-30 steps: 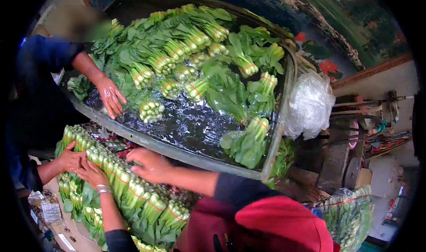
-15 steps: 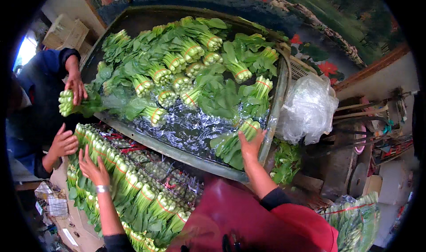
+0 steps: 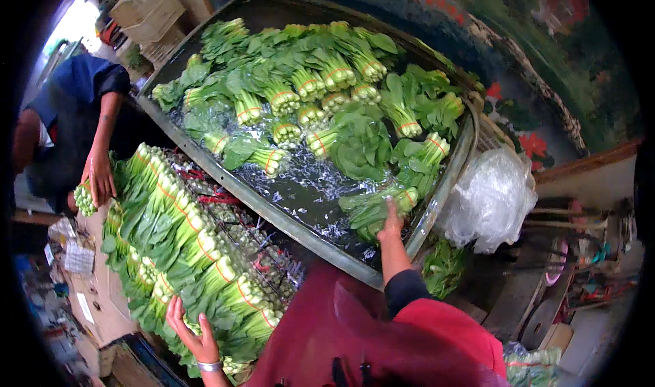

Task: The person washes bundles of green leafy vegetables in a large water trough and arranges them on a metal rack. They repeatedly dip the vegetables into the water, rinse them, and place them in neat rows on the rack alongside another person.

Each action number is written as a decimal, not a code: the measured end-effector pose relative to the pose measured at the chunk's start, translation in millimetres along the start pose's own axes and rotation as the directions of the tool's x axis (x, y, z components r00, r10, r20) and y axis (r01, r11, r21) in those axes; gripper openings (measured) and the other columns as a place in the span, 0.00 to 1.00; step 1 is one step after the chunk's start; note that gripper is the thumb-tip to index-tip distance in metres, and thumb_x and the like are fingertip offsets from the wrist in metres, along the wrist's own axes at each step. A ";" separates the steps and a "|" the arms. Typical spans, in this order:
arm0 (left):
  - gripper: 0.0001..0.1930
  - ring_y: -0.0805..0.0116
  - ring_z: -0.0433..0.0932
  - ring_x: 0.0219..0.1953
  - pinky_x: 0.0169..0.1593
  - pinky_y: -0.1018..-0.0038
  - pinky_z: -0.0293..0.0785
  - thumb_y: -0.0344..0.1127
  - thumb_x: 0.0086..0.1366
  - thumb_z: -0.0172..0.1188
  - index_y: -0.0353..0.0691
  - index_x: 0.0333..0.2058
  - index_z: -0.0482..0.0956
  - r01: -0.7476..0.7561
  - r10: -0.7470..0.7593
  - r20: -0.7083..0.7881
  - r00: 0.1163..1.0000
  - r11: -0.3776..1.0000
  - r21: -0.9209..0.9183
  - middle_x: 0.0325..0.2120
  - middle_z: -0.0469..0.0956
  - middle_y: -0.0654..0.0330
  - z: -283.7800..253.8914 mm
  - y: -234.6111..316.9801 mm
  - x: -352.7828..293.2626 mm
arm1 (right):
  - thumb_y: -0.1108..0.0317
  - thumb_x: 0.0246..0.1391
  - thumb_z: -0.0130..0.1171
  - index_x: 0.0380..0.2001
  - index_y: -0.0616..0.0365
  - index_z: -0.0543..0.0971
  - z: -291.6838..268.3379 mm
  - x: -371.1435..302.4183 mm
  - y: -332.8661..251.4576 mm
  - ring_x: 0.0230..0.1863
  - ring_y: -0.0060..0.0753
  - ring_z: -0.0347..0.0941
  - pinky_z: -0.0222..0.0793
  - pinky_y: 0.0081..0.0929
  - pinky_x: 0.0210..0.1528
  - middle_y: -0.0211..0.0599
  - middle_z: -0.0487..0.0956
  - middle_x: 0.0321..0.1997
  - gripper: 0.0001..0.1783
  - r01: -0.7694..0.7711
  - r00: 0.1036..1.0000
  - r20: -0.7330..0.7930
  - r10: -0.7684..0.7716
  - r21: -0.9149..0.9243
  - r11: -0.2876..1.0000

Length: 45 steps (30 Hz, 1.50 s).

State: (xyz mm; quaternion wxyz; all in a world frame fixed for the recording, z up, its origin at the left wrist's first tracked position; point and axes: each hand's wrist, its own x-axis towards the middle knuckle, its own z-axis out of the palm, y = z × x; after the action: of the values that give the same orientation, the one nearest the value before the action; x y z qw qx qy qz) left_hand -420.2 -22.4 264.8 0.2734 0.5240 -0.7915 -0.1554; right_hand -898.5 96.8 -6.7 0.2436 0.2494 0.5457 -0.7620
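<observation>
My right hand (image 3: 391, 225) grips a bundle of bok choy (image 3: 374, 208) low in the water of a metal-rimmed tub (image 3: 271, 214), at its near right corner; most of its fingers are hidden. My left hand (image 3: 195, 337), a metal bangle at its wrist, is held open with fingers spread and nothing in it. It is by the near end of a long stack of banded bok choy bundles (image 3: 194, 233), white stems all facing the tub. More tied bundles (image 3: 310, 83) float in the tub, mostly toward its far side.
A co-worker at the left has a hand (image 3: 101, 177) on another bundle (image 3: 85, 199) at the stack's far end. Clear plastic (image 3: 488, 199) lies crumpled right of the tub, loose greens (image 3: 442, 271) below it. Crates (image 3: 149, 12) stand at the far left.
My left hand has moved down toward the stack's near end. The bundle under my right hand has turned in the water. The co-worker's bundle has gone from the tub's edge to the stack.
</observation>
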 end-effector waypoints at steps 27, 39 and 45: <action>0.40 0.57 0.63 0.71 0.73 0.59 0.57 0.50 0.70 0.63 0.36 0.71 0.57 0.289 -0.689 -0.487 0.537 0.693 -0.661 0.68 0.65 0.49 -101.9 -186.8 -293.6 | 0.66 0.34 0.81 0.69 0.49 0.64 72.1 -631.9 171.9 0.47 0.49 0.79 0.72 0.45 0.52 0.41 0.81 0.50 0.56 0.735 -0.523 0.603 0.603 0.677 -0.040; 0.27 0.64 0.81 0.47 0.46 0.66 0.85 0.30 0.67 0.67 0.38 0.59 0.63 0.375 -0.863 0.373 0.339 -0.240 -0.895 0.49 0.76 0.51 -23.0 -196.3 -382.7 | 0.67 0.34 0.78 0.71 0.58 0.60 26.0 -678.4 227.1 0.44 0.54 0.78 0.72 0.47 0.50 0.47 0.79 0.49 0.58 0.753 -0.491 0.634 0.597 0.654 -0.076; 0.32 0.55 0.81 0.51 0.51 0.61 0.87 0.14 0.61 0.63 0.37 0.62 0.63 0.415 -0.797 0.305 0.522 -0.075 -0.907 0.50 0.77 0.49 -64.3 -233.8 -322.6 | 0.66 0.35 0.79 0.71 0.55 0.61 28.6 -682.5 236.8 0.49 0.54 0.78 0.72 0.47 0.51 0.46 0.79 0.51 0.57 0.713 -0.507 0.585 0.633 0.697 -0.073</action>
State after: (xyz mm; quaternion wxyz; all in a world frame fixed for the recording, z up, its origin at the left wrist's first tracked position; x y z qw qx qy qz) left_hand -110.5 181.1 104.8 0.5405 0.5789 -0.1464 -0.5927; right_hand -232.8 69.5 274.0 0.0920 -0.9239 0.3666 -0.0591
